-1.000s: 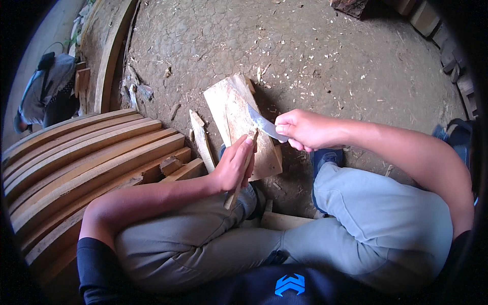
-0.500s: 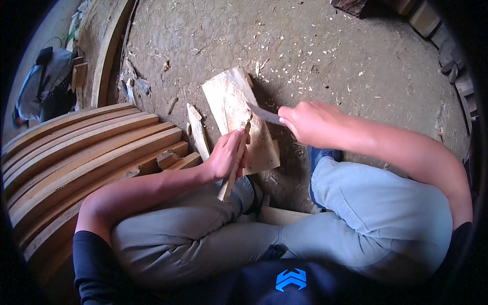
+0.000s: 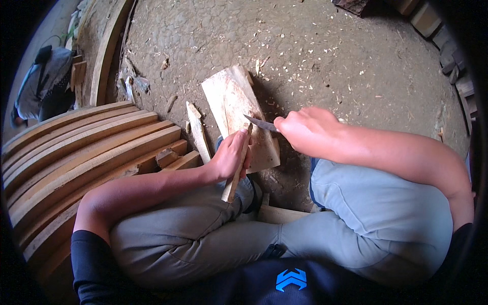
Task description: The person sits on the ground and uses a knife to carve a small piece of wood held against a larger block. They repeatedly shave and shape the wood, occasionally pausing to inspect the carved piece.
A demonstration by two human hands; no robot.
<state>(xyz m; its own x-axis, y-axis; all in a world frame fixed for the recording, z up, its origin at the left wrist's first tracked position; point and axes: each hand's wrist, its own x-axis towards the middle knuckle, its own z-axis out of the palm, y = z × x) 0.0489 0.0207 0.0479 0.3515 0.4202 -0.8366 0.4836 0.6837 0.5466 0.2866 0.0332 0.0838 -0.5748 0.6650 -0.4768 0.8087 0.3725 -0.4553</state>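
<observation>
My left hand [image 3: 231, 156] is wrapped round a slim wooden stick [image 3: 231, 189], whose lower end sticks out below the fist. The stick's upper end lies over a pale wooden block [image 3: 223, 96] standing on the ground between my feet. In my right hand [image 3: 307, 131] is a knife [image 3: 262, 123] with a dark blade pointing left. Its blade is close to the stick's upper end, just above my left thumb; I cannot tell whether it touches. Left of the block lies a split piece of wood [image 3: 197, 129] with a pointed end.
Stacked wooden planks [image 3: 91, 147] fill the left side beside my leg. Wood chips [image 3: 297, 79] are scattered over the dirt floor [image 3: 356, 91]. Another person [image 3: 48, 84] is at the far upper left. More timber [image 3: 427, 20] lines the upper right edge.
My right hand and the knife have moved slightly down and left, bringing the blade lower near the stick's top. My left hand and the stick have barely shifted.
</observation>
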